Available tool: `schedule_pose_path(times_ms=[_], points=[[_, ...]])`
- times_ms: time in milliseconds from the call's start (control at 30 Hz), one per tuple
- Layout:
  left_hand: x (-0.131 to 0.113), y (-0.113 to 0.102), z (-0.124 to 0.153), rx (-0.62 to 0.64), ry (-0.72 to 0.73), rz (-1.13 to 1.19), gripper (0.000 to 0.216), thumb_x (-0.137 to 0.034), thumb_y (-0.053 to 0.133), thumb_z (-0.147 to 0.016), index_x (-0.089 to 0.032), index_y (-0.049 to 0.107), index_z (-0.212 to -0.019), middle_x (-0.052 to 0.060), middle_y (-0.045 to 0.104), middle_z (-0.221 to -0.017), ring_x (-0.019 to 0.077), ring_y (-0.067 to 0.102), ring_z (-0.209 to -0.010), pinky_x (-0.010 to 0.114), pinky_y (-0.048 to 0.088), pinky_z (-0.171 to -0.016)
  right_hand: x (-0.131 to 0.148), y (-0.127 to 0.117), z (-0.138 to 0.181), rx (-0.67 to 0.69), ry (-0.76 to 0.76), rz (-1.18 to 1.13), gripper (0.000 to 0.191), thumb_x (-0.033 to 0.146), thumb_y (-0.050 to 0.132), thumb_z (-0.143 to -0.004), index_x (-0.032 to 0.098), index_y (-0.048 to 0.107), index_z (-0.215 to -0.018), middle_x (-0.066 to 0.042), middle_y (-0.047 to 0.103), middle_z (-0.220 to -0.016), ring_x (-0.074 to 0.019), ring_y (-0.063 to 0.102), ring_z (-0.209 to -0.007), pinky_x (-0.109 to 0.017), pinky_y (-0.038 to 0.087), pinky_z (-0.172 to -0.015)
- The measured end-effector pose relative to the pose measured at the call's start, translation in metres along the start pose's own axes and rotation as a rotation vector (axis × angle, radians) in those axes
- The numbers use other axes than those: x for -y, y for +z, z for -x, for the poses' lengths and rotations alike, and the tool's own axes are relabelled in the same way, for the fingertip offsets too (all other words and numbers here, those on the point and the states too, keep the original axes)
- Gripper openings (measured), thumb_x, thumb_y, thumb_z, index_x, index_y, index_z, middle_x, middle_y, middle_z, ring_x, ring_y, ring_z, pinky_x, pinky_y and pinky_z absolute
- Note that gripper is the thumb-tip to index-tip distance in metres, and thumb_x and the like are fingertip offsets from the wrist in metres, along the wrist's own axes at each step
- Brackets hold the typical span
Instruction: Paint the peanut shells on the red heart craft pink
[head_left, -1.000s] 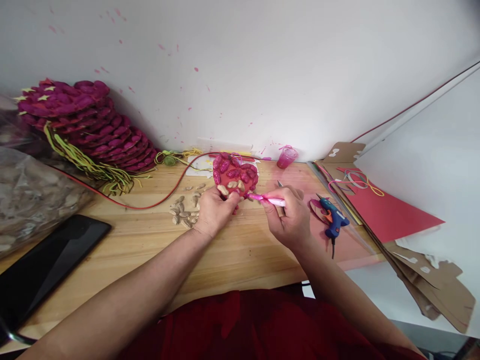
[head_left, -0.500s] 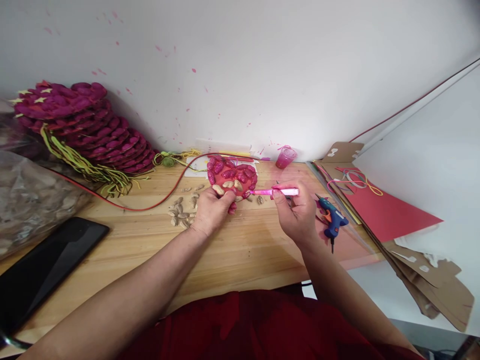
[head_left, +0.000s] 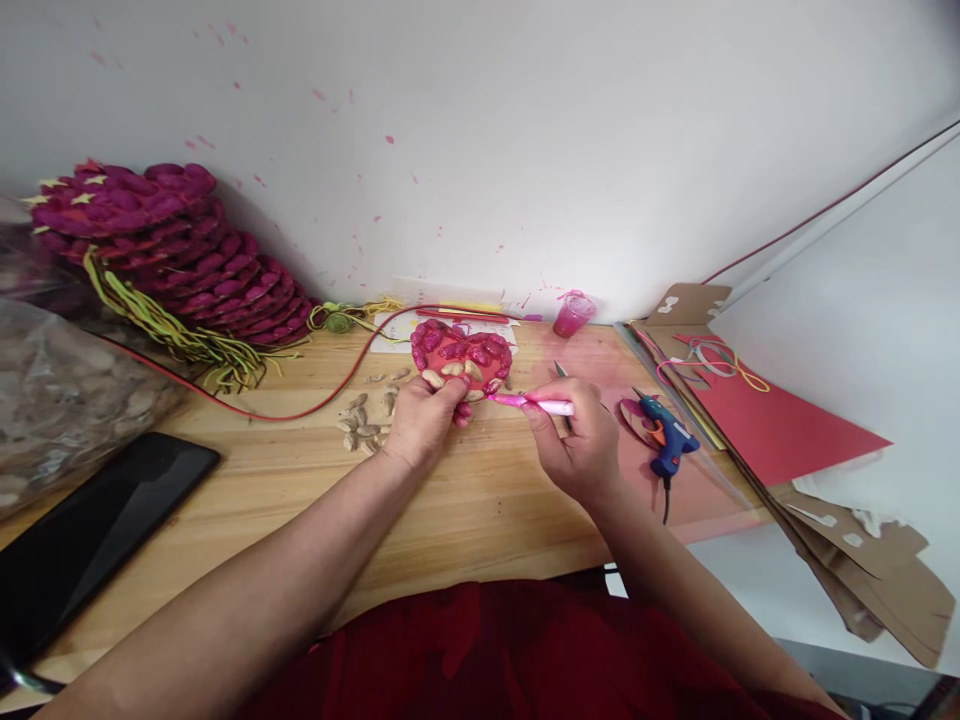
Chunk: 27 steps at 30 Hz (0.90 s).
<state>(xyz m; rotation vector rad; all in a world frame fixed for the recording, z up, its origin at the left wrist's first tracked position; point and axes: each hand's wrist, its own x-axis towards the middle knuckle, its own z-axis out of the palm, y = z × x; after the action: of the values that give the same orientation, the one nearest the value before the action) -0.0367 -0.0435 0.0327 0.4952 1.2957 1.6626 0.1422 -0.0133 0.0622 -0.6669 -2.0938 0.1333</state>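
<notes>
My left hand (head_left: 424, 420) grips the lower edge of a red heart-shaped piece (head_left: 461, 357) covered with pink-painted shells and a few bare tan ones, tilting it up off the wooden table (head_left: 450, 510). My right hand (head_left: 577, 445) pinches a pink brush (head_left: 529, 402) whose tip touches the heart's lower right edge. Several loose unpainted shells (head_left: 365, 417) lie just left of my left hand.
A stack of finished pink hearts with green-yellow cords (head_left: 161, 250) stands at the back left. A plastic bag of shells (head_left: 64, 390) and a black tablet (head_left: 90, 535) lie left. A small pink paint cup (head_left: 572, 314), a blue glue gun (head_left: 666, 434), red paper (head_left: 772, 425) and cardboard (head_left: 862, 560) are right.
My right hand drew the brush out to the right, then came back; its tip is again at the heart's lower right edge. The heart has tilted flatter.
</notes>
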Motion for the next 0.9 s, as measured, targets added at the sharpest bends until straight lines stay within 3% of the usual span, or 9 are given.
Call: schedule_pose_path(times_ms=[267,500,900], points=[[0.012,-0.006,-0.003,0.029,0.08,-0.102,0.016,-0.031,0.072,-0.065,-0.02,0.06,-0.064,-0.002,0.061,-0.052,0.0123,0.054,-0.043,0.023,0.042,-0.042,0.007,0.006,-0.002,-0.032,-0.026,0.064,0.003,0.022,0.065,-0.096,0.025,0.064,-0.095,-0.001,0.075,-0.082,-0.0198,0.067,-0.076,-0.037,0.048,-0.073],[0.006,-0.008,0.003,0.104,0.18,-0.41,0.022,-0.033,0.065,-0.072,-0.02,0.058,-0.055,0.0,0.062,-0.05,0.0121,0.052,-0.044,0.024,0.041,-0.046,0.009,0.009,-0.006,-0.015,-0.067,0.083,0.006,0.019,0.065,-0.094,0.023,0.061,-0.094,-0.002,0.075,-0.081,-0.0202,0.067,-0.075,-0.037,0.046,-0.073],[0.004,-0.008,0.007,0.081,0.296,-0.603,0.022,-0.031,0.06,-0.075,-0.021,0.055,-0.056,0.0,0.06,-0.052,0.0124,0.05,-0.049,0.024,0.037,-0.049,0.01,0.006,-0.013,-0.051,0.031,0.097,0.005,0.022,0.065,-0.095,0.025,0.061,-0.093,-0.002,0.075,-0.084,-0.0206,0.068,-0.079,-0.037,0.05,-0.075]])
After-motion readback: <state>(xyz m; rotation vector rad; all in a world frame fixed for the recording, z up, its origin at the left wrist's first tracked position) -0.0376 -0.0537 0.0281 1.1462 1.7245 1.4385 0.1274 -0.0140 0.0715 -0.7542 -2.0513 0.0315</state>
